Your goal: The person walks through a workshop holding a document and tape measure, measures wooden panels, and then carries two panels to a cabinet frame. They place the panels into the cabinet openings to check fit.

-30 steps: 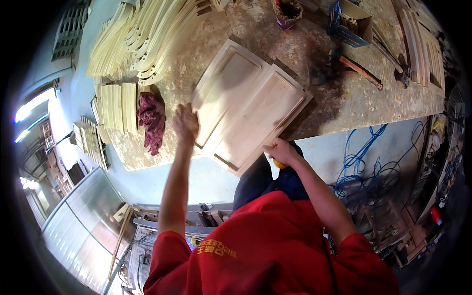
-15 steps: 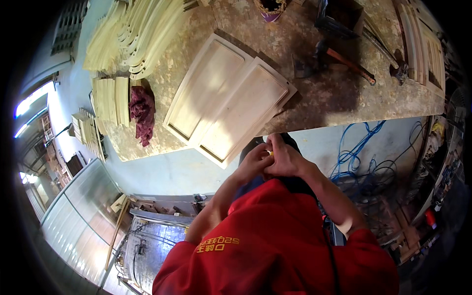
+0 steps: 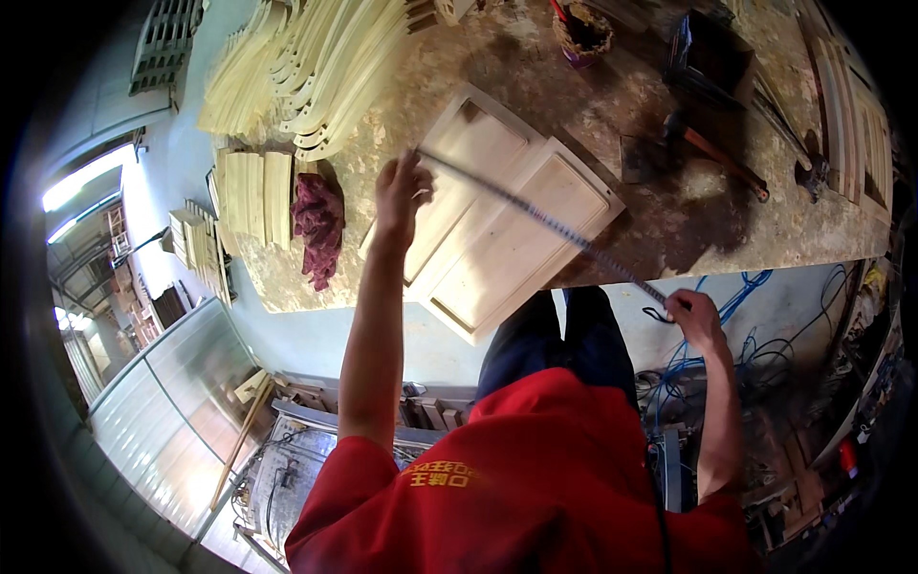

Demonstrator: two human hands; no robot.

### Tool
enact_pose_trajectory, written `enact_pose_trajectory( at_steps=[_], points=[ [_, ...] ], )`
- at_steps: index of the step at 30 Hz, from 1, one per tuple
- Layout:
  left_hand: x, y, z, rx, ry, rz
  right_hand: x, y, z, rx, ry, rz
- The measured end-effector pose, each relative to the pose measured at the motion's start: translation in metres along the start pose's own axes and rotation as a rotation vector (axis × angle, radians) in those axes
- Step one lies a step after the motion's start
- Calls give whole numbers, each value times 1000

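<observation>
Nearest: wearer's red top (image 3: pixel 550 478), one, across the lower edge; dark trousers (image 3: pixel 604 349) just past it. Two hands, arms well apart. Right hand (image 3: pixel 695 320): fingers drawn in, pinching the near end of a long, thin, banded strip (image 3: pixel 545 218); one small black loop (image 3: pixel 658 314) hangs just beside the fingertips. Left hand (image 3: pixel 402 194): blurred, raised, fingers half curled with gaps between; far end of the strip meets the fingertips, whether pinched there cannot tell. Strip runs straight and slanting from hand to hand, crossing over the panels; touching them or not, unclear.

Panels (image 3: pixel 512 253): two, pale wood, side by side, each with a framed inner field, lying slantwise on the worktop (image 3: pixel 813 234), near corner jutting past its edge.

Left of the panels: one crumpled dark-red cloth (image 3: pixel 318 230), beside a row of short pale slats (image 3: pixel 256 196), count uncertain. Right: one hammer (image 3: pixel 722 161), wooden handle, lying flat.

Farther back, two containers. Dark box (image 3: pixel 681 48), open, inside too dark to read. Purple pot (image 3: pixel 583 43), brown crusted rim, one red stick-like thing (image 3: pixel 558 11) leaning in it. Far left, curved pale wooden pieces (image 3: pixel 335 81), heaped, too many to count
</observation>
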State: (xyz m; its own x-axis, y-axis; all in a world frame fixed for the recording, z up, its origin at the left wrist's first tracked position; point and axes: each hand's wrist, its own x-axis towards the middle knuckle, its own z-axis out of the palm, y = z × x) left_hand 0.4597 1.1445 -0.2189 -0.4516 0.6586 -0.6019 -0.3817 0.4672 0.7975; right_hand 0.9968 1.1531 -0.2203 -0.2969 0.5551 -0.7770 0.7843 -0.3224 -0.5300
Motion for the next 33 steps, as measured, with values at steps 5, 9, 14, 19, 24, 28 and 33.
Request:
enact_pose_trajectory(
  at_steps=[5,9,14,19,24,28,33],
  points=[
    [-9,-63,87,1350,-148,526,51,-33,20,-50,324,-93],
    [-6,-120,93,1428,-88,757,66,-31,20,-158,348,-46],
    [6,-141,93,1380,13,910,65,-10,11,-154,320,35],
    [5,-144,101,1488,-5,891,64,-7,17,-172,366,83],
    [10,-146,99,1456,55,983,70,-1,32,-145,491,-33],
    [9,-149,98,1474,53,999,68,-4,35,-181,550,-52],
    [8,-150,103,1495,27,982,67,-1,40,-180,576,-51]
  ],
)
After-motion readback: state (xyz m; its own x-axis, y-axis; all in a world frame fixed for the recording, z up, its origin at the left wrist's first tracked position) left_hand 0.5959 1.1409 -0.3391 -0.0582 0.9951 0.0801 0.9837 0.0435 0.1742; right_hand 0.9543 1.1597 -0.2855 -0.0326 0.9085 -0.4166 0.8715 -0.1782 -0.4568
